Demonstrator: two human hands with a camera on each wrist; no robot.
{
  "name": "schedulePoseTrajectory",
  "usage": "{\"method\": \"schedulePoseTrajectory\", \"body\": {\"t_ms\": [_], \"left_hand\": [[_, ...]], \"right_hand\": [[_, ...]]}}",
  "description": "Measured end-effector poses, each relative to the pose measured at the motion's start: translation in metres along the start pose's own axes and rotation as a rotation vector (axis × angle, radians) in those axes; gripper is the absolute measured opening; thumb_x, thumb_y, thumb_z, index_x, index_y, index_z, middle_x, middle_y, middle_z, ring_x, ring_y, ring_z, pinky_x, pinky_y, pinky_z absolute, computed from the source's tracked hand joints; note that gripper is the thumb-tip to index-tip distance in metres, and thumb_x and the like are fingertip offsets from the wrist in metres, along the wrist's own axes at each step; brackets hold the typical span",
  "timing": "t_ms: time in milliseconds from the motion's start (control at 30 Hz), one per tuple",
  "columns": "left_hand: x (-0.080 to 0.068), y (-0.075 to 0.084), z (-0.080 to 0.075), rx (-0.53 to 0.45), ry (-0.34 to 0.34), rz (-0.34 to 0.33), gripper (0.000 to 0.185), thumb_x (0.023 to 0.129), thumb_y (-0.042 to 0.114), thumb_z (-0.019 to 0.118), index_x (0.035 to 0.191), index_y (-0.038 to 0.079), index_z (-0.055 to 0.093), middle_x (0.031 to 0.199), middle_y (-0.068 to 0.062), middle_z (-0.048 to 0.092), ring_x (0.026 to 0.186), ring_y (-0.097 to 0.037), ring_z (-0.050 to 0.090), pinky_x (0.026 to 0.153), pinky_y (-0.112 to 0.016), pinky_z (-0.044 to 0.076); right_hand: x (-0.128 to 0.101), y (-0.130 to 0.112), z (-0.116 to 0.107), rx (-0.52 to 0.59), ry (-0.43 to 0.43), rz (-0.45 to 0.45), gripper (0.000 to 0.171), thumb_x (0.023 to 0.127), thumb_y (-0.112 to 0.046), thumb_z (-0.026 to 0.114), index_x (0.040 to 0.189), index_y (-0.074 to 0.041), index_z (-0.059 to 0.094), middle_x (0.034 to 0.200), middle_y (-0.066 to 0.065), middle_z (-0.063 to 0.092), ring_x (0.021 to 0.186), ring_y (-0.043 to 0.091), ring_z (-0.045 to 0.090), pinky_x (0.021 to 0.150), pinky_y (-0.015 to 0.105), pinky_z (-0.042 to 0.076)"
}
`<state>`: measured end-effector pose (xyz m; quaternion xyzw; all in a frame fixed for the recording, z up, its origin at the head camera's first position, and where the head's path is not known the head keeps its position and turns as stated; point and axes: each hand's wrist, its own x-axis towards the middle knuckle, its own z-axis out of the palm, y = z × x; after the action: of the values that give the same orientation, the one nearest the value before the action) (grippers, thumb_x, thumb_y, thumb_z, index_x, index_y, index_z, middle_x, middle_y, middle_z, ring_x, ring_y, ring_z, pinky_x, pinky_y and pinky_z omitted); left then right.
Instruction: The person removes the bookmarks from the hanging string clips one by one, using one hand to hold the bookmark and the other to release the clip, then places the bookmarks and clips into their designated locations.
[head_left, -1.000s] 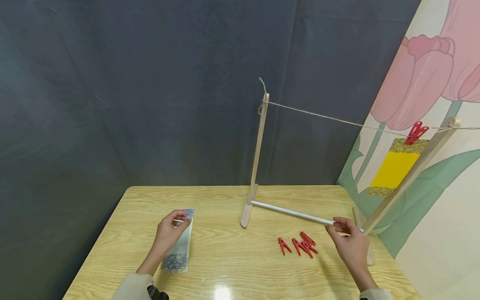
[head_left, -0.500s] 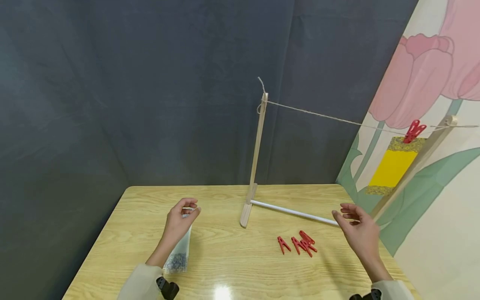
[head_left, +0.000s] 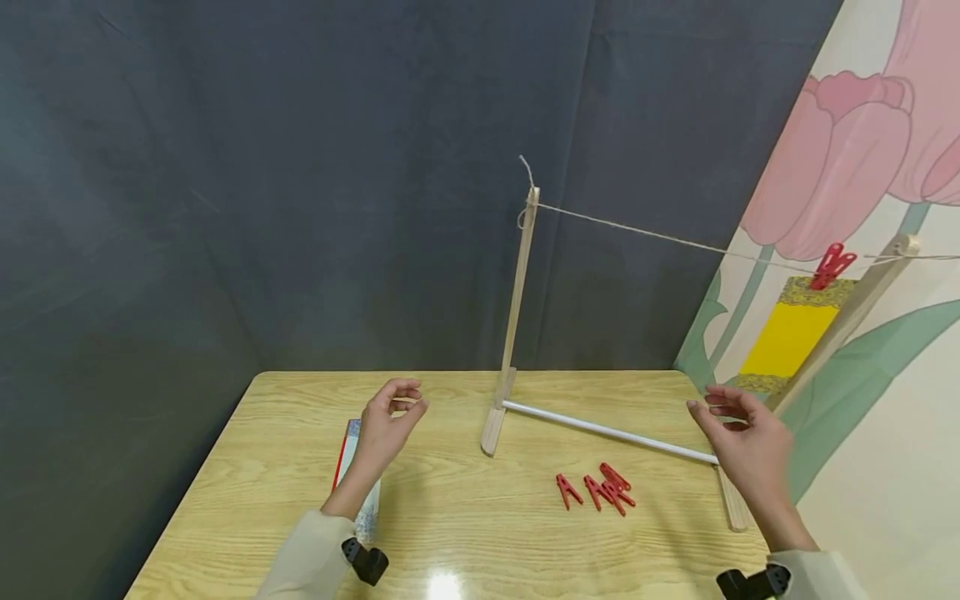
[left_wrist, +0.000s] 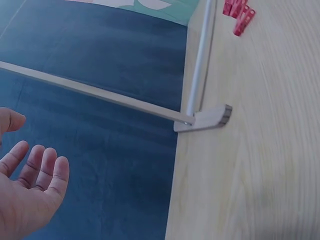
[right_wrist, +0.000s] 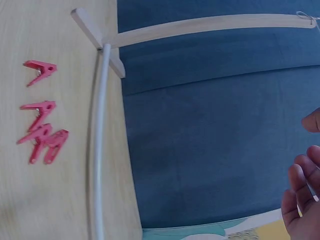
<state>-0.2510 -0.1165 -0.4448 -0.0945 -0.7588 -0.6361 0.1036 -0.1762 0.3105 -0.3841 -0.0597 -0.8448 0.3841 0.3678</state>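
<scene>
My left hand hovers above the wooden table with loosely curled fingers and holds nothing; its fingers look relaxed in the left wrist view. A long patterned card lies flat under that forearm. My right hand floats empty near the right end of the white rod, fingers loosely bent. Several red clothespins lie on the table between the hands, also seen as pegs in the right wrist view. A yellow card hangs from the string by a red peg.
A wooden stand carries the string: a left post with its foot on the table and a leaning right post. A dark curtain hangs behind; a tulip wall stands at the right. The table's far edge runs just behind the stand.
My left hand has let go of the patterned card and risen to the right. My right hand has lifted off the white rod and drifted right.
</scene>
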Motion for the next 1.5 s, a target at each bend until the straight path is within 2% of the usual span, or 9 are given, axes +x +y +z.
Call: {"method": "schedulePoseTrajectory", "body": {"t_ms": [200, 367, 767, 900, 1067, 1133, 1233, 1400, 1500], "left_hand": [[0.006, 0.007, 0.012, -0.027, 0.011, 0.009, 0.024, 0.088, 0.007, 0.071, 0.111, 0.006, 0.065, 0.102, -0.010, 0.064, 0.090, -0.024, 0.061, 0.074, -0.030, 0.051], [0.008, 0.011, 0.020, -0.106, 0.019, 0.019, 0.023, 0.087, 0.002, 0.070, 0.110, 0.005, 0.066, 0.101, -0.010, 0.063, 0.089, -0.025, 0.061, 0.073, -0.027, 0.053], [0.012, 0.017, 0.044, -0.200, 0.005, 0.054, 0.023, 0.088, 0.002, 0.069, 0.111, -0.001, 0.064, 0.101, -0.014, 0.062, 0.088, -0.028, 0.062, 0.074, -0.025, 0.053], [0.011, 0.029, 0.051, -0.238, -0.018, 0.046, 0.023, 0.088, -0.003, 0.067, 0.111, -0.005, 0.062, 0.102, -0.016, 0.061, 0.089, -0.027, 0.061, 0.075, -0.023, 0.052], [0.013, 0.031, 0.062, -0.286, -0.039, 0.051, 0.024, 0.089, -0.001, 0.067, 0.112, -0.005, 0.061, 0.103, -0.019, 0.060, 0.088, -0.027, 0.060, 0.074, -0.024, 0.052], [0.017, 0.023, 0.068, -0.307, -0.039, 0.062, 0.024, 0.089, 0.001, 0.067, 0.112, -0.004, 0.062, 0.103, -0.018, 0.060, 0.087, -0.025, 0.060, 0.074, -0.025, 0.053], [0.020, 0.025, 0.072, -0.340, -0.055, 0.065, 0.024, 0.090, -0.001, 0.066, 0.113, -0.005, 0.061, 0.104, -0.019, 0.059, 0.086, -0.023, 0.060, 0.075, -0.027, 0.054], [0.023, 0.031, 0.078, -0.399, -0.085, 0.039, 0.024, 0.091, -0.004, 0.063, 0.115, -0.008, 0.059, 0.103, -0.016, 0.059, 0.087, -0.019, 0.060, 0.077, -0.030, 0.055], [0.021, 0.042, 0.081, -0.420, -0.087, 0.024, 0.024, 0.091, -0.006, 0.062, 0.114, -0.010, 0.058, 0.101, -0.015, 0.059, 0.087, -0.020, 0.060, 0.077, -0.028, 0.054]], "right_hand": [[0.007, -0.005, -0.008, 0.007, 0.025, -0.040, 0.030, 0.077, -0.003, 0.080, 0.105, 0.002, 0.069, 0.086, -0.023, 0.063, 0.073, -0.009, 0.056, 0.064, 0.004, 0.042], [0.016, -0.013, -0.015, -0.018, -0.003, -0.056, 0.031, 0.080, -0.006, 0.078, 0.109, 0.000, 0.068, 0.088, -0.022, 0.062, 0.077, -0.007, 0.055, 0.067, 0.004, 0.041], [0.041, -0.028, -0.037, -0.037, -0.010, -0.039, 0.035, 0.084, -0.013, 0.077, 0.114, 0.000, 0.065, 0.090, -0.021, 0.060, 0.081, -0.007, 0.054, 0.069, 0.004, 0.041], [0.052, -0.035, -0.043, -0.049, -0.002, -0.042, 0.039, 0.084, -0.013, 0.076, 0.119, 0.000, 0.063, 0.091, -0.021, 0.058, 0.082, -0.006, 0.054, 0.069, 0.003, 0.041], [0.065, -0.041, -0.051, -0.070, 0.010, -0.024, 0.046, 0.085, -0.015, 0.075, 0.126, -0.002, 0.058, 0.092, -0.023, 0.056, 0.082, -0.007, 0.053, 0.069, 0.004, 0.040], [0.071, -0.043, -0.054, -0.072, 0.017, -0.013, 0.046, 0.086, -0.016, 0.074, 0.127, -0.004, 0.058, 0.092, -0.023, 0.056, 0.082, -0.008, 0.053, 0.070, 0.006, 0.039], [0.079, -0.044, -0.059, -0.060, 0.046, 0.001, 0.043, 0.086, -0.016, 0.073, 0.127, -0.006, 0.059, 0.092, -0.023, 0.056, 0.083, -0.007, 0.053, 0.071, 0.009, 0.039], [0.091, -0.045, -0.064, -0.072, 0.119, -0.017, 0.042, 0.087, -0.016, 0.072, 0.126, -0.005, 0.061, 0.090, -0.026, 0.054, 0.080, -0.010, 0.053, 0.071, 0.008, 0.040], [0.098, -0.044, -0.067, -0.105, 0.143, -0.025, 0.043, 0.088, -0.018, 0.071, 0.128, -0.005, 0.060, 0.090, -0.027, 0.051, 0.080, -0.011, 0.050, 0.071, 0.008, 0.038]]}}
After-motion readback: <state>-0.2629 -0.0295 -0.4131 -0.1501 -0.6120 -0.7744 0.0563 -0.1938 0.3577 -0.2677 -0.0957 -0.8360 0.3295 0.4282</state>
